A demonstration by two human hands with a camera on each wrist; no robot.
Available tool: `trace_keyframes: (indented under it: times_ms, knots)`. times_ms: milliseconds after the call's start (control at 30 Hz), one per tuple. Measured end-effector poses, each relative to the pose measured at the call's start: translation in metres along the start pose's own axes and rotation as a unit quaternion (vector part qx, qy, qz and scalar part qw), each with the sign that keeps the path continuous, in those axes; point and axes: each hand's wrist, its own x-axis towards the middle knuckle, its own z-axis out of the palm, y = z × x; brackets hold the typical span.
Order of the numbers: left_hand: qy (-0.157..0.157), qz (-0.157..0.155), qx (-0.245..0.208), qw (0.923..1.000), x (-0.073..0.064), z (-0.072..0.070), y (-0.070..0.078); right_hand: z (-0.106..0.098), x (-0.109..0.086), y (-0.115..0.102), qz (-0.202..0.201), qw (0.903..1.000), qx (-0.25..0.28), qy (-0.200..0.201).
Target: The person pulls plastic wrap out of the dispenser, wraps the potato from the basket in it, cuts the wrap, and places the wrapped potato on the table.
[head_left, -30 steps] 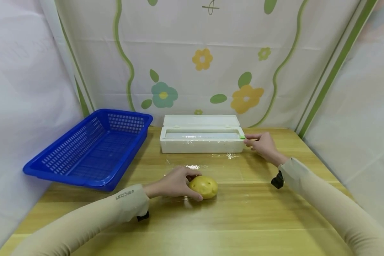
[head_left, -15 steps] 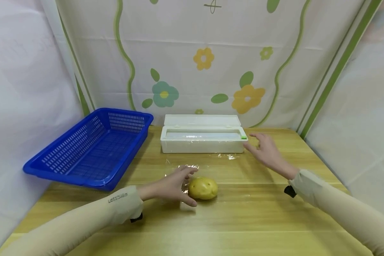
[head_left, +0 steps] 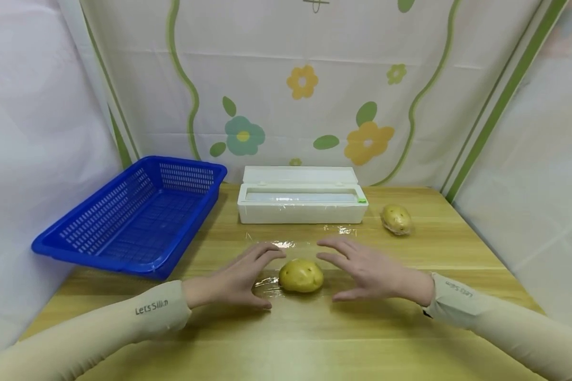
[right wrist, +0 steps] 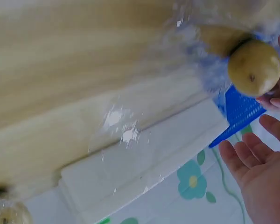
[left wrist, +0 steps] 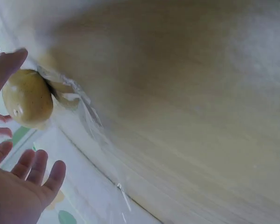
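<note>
A yellow potato (head_left: 301, 275) lies on a sheet of clear cling film (head_left: 268, 284), spread over the table and visible mostly by its glints. To its left is my left hand (head_left: 238, 278), fingers apart and bent a little, holding nothing. My right hand (head_left: 369, 270) faces it from the other side, likewise spread and not touching the potato. Both wrist views show the potato (left wrist: 28, 99) between the hands. Behind it stands a white cling film dispenser (head_left: 302, 214), lid up, with a green slider (head_left: 362, 200) at its right end.
A second potato (head_left: 396, 219), wrapped in film, rests right of the dispenser. On the left is a blue plastic basket (head_left: 190, 233) with slatted sides. The wooden table (head_left: 286, 349) meets a flowered cloth backdrop (head_left: 286, 121) at the back, with white cloth at both sides.
My right hand has left the dispenser's right end and come forward to the potato's right, uncovering the wrapped potato. My left hand has let go of the potato and drawn back left.
</note>
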Motion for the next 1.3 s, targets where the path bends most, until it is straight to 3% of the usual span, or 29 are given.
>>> trace_keyframes:
  times_ms: [133,300,567,733,933,1033,1300]
  knots:
    - [-0.004,0.031,0.043,0.9986,0.001,0.0,0.001,0.008,0.005,-0.007,-0.013,0.9999,0.004,-0.007]
    - [-0.022,0.05,0.062,0.9965,0.0,0.004,0.002,0.013,0.009,-0.011,-0.038,0.9993,0.004,0.005]
    - [-0.007,0.083,0.086,0.9928,0.002,0.01,0.002,0.02,0.011,-0.013,-0.045,0.9988,0.016,0.011]
    - [-0.024,0.063,0.075,0.9949,0.003,0.012,0.004,0.023,0.014,-0.015,-0.036,0.9991,0.02,0.007]
    - [0.009,0.047,0.043,0.9979,0.004,0.008,0.005,0.025,0.016,-0.016,-0.013,0.9988,0.043,0.018]
    - [0.01,0.044,0.035,0.9984,0.005,0.006,0.005,0.026,0.019,-0.017,-0.001,0.9989,0.042,0.021]
    - [-0.009,-0.022,-0.02,0.9995,0.005,0.004,0.006,0.031,0.024,-0.021,0.02,0.9992,0.014,0.031]
